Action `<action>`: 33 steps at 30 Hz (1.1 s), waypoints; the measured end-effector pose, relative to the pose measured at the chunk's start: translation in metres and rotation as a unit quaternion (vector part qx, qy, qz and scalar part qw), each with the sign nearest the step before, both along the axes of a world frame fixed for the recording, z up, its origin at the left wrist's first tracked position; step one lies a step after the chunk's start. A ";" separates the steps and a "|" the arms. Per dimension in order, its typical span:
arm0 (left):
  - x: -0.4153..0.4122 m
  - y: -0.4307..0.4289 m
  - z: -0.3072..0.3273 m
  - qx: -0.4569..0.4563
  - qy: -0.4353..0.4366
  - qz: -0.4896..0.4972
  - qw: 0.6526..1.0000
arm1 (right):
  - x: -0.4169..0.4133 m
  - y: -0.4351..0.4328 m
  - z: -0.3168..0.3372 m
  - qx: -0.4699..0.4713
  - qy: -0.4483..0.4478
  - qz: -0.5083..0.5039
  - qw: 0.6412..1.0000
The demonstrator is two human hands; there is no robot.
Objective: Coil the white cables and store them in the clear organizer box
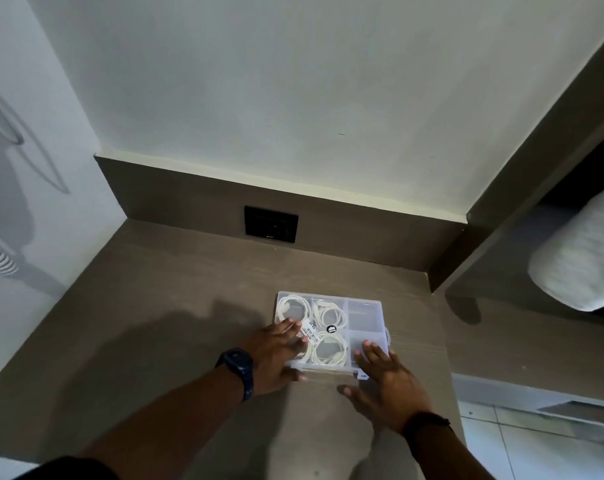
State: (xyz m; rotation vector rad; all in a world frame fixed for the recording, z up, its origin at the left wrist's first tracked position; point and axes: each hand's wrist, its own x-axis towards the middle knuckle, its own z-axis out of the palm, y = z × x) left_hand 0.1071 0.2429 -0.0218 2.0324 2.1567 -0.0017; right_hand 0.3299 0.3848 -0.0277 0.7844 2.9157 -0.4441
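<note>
Left forearm: enters from the bottom left edge and runs up and to the right, bare, with a dark wristwatch (237, 370) strapped at the wrist.
Left hand (276, 355): flat and unclenched, palm down, fingers spread and lying on the lid at the box's near left corner; it grasps nothing, and the thumb rests by the box's front edge.
Right forearm: comes up from the bottom right, with a dark band (427, 422) at the wrist.
Right hand (385, 384): also flat and unclenched, palm down; fingertips rest on the box's near right corner, the palm lies on the surface in front of it, and the thumb points left along the surface.
Clear organizer box (364, 315): lid shut, lying flat on the surface toward its right edge, partway between the front edge and the back wall, between and under both hands' fingers.
White cables (330, 351): three coils visible through the lid, in the left and middle compartments; the right compartments look bare.
Stickers: a white barcode label (312, 332) and a round black sticker (331, 329) on the lid, just beside the left fingertips.
Surface (176, 306): grey-brown wood grain, with a black wall socket (271, 224) in the back panel beyond the box.
</note>
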 end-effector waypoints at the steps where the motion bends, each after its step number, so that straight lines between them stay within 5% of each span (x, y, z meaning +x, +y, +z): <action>1: -0.001 0.003 -0.005 -0.003 -0.013 0.006 1.000 | 0.000 0.001 -0.001 0.004 0.010 0.002 1.000; 13: 0.001 0.021 -0.015 -0.099 0.029 -0.013 0.995 | -0.013 0.001 -0.008 0.141 0.080 0.024 0.986; 22: -0.011 0.047 -0.021 -0.083 0.008 -0.008 0.996 | -0.019 0.003 -0.008 0.124 0.075 -0.049 0.988; 33: -0.038 0.156 -0.020 -0.073 0.038 0.024 0.996 | -0.055 0.108 -0.019 0.047 0.006 -0.104 0.993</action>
